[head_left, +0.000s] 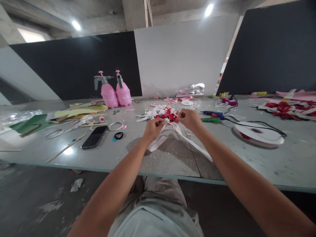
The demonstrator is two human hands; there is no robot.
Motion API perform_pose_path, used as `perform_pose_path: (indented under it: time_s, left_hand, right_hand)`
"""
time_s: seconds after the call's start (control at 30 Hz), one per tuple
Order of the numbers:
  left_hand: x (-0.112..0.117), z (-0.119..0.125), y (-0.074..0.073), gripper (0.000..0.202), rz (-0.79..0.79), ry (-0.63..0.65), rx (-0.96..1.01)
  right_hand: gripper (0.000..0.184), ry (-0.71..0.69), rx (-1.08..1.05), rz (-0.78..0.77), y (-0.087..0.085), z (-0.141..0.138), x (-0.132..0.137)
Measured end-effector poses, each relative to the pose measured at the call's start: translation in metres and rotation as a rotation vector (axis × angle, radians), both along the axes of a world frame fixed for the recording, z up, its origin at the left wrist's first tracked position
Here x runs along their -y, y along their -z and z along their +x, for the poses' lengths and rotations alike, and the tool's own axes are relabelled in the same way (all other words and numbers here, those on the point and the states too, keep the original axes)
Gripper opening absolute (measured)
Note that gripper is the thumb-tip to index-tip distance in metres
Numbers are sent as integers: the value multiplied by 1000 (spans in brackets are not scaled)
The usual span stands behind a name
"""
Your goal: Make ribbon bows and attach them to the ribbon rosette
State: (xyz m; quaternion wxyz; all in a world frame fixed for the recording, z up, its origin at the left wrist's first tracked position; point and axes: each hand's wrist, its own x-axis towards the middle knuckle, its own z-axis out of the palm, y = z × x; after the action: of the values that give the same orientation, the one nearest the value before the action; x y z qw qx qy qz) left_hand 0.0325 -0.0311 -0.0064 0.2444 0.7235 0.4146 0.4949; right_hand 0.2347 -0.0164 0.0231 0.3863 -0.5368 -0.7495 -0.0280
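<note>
ribbon pinched by left hand and right hand | we judge rosette half-built | near tails loose

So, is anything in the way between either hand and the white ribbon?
Nothing visible. The left hand and the right hand both pinch the white ribbon over the table, just in front of the red-and-white ribbon cluster. The phone lies well aside.

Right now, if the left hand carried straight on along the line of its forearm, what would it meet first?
Most likely the red-and-white ribbon cluster, just beyond the left hand, which pinches a white ribbon. Depth is unclear; they may already touch.
</note>
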Motion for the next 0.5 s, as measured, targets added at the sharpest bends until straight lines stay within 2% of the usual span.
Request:
perform_pose_path:
  time_s: [0.1, 0.23, 0.3, 0.4, 0.5]
  left_hand:
    - [2, 0, -3, 36, 8, 20, 68]
    - [1, 2, -3, 34, -1, 108, 136]
    - [1, 3, -2, 34, -31, 139, 138]
    - [1, 4, 0, 36, -103, 189, 130]
    - [2, 6, 3, 36, -196, 227, 164]
  right_hand:
    - [23, -98, -244, -49, 4, 11, -6]
    - [54, -365, -567, -451, 13, -10, -1]
    - [55, -473, -724, -575, 16, -25, 3]
    - [45, -534, -837, -517, 21, -39, 7]
    - [41, -482, -884, -398, 24, -40, 5]
